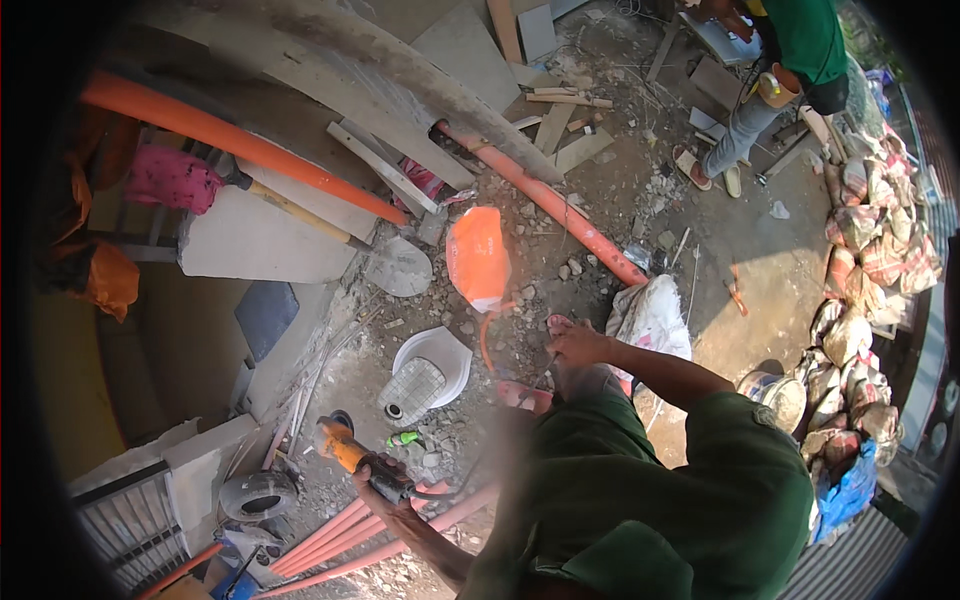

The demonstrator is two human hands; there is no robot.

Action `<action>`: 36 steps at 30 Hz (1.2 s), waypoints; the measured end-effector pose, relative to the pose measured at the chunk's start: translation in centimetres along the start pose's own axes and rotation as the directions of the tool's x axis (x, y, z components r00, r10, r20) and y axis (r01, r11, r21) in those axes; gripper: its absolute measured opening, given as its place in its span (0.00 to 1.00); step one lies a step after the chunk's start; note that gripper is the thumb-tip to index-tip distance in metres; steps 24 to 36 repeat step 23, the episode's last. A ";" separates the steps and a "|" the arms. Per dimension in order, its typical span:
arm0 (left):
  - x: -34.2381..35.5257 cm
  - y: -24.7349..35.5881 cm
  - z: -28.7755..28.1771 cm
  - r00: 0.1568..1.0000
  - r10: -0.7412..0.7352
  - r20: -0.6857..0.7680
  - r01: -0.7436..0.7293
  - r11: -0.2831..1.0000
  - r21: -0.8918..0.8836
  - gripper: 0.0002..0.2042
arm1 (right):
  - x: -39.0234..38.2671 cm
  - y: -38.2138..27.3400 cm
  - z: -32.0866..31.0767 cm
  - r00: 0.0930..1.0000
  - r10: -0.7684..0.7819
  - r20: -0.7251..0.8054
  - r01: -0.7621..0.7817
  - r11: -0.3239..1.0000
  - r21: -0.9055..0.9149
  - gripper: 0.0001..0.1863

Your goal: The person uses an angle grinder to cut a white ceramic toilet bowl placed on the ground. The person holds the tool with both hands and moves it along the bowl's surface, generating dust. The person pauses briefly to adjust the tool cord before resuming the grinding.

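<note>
My left hand (388,484) is wrapped round the dark rear body of a yellow-and-black angle grinder (350,451). The grinder's disc end points away to the upper left, and a dark cord trails from its back. Over my bent leg, my right hand (578,345) is closed, its fingers curled down; what they hold, if anything, is too small to make out. Beyond the grinder, a white toilet bowl (456,364) lies on the rubble, with a speckled oval piece (412,391) against it. A small green object (403,438) rests near the grinder.
Orange pipes (345,530) lie beside my left arm; a longer orange pipe (560,210) crosses the dirt ahead. An orange sheet (478,257), a shovel blade (400,267) and a tire (257,496) lie around. Filled sacks (850,340) and a bucket (775,396) stand right. Another person (810,45) works far right.
</note>
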State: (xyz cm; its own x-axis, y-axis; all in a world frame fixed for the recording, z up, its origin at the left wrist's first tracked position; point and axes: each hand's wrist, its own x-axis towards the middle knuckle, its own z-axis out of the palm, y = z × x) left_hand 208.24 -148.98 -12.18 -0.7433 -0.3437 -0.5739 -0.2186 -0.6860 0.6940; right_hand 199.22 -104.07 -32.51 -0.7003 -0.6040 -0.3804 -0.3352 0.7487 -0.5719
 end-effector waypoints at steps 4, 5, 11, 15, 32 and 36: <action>3.0 -1.5 10.4 0.982 -0.129 0.135 0.115 0.987 0.109 0.18 | -7.2 12.4 -8.8 0.851 0.398 -0.344 -0.421 0.907 0.009 0.12; 3.9 -2.3 13.0 0.971 -0.162 0.175 0.145 0.984 0.105 0.18 | -8.7 15.7 -11.0 0.773 0.483 -0.413 -0.469 0.872 0.141 0.11; 9.6 -9.0 24.9 0.902 -0.360 0.239 0.276 0.906 0.321 0.18 | -13.0 21.3 -28.0 0.416 0.355 -0.837 -0.237 0.931 0.277 0.09; 12.9 -12.7 32.5 0.851 -0.442 0.283 0.275 0.835 0.476 0.18 | -13.0 19.1 -38.8 0.116 0.430 -0.895 -0.207 0.892 0.402 0.11; 21.0 -16.0 48.5 0.740 -0.572 0.352 0.186 0.678 0.711 0.29 | -9.4 27.4 -52.3 0.293 0.689 -0.663 0.222 0.625 0.748 0.33; 21.0 -16.0 48.5 0.740 -0.572 0.352 0.186 0.678 0.711 0.29 | -9.4 27.4 -52.3 0.293 0.689 -0.663 0.222 0.625 0.748 0.33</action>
